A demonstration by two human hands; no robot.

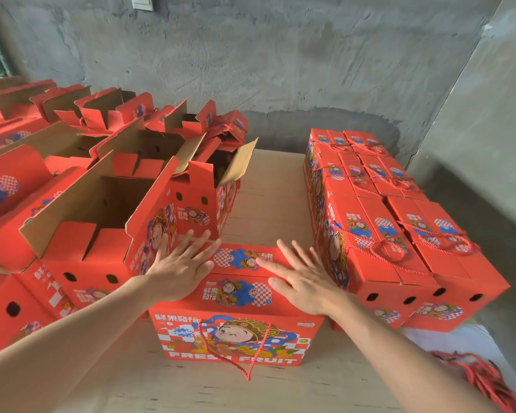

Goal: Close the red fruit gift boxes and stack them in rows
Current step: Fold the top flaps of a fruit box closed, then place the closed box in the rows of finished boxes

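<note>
Both forearms reach in from the near edge, and the left hand [181,265] and right hand [303,280] lie flat and open, gripping nothing, on the top flaps of the red box [239,326] at near centre of the cardboard sheet [274,186]. Its rope handle [245,357] hangs down the near face. Pressing evenly along the seam should seat the flaps level. Closed boxes [393,222] stand in rows at right; open boxes [108,204] wait at left.
</note>
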